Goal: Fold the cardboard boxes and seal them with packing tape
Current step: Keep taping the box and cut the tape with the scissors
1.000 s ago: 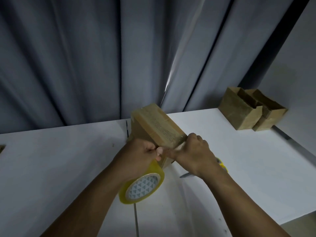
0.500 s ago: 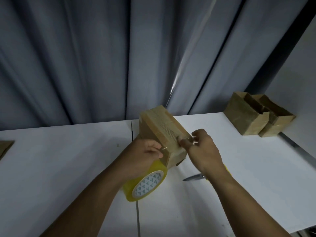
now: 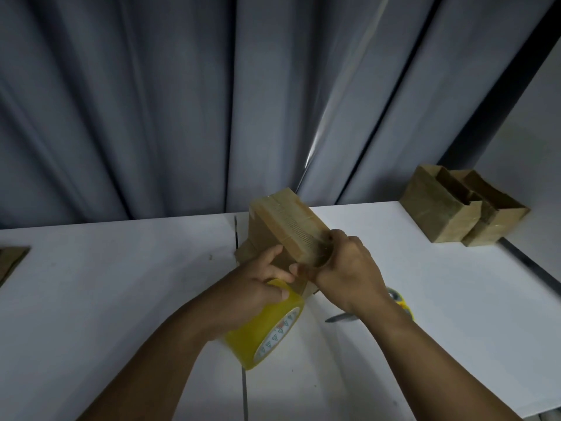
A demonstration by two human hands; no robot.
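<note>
At table [image 3: 121,284], box [image 3: 288,221] lengthwise away and leftward; right hand [image 3: 349,268] around near end, left hand [image 3: 252,294] around tape roll [image 3: 261,332]

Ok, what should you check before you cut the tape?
1. The box is steady: ok; the right hand grips its near end.
2. The tape roll is under control: ok; the left hand holds it against the box.
3. Tape stuck flat at that end: cannot tell; the right hand hides it.
4. The scissors are near: ok; they lie on the table by the right wrist.
5. A free hand for the scissors: not ok; both are busy.
</note>
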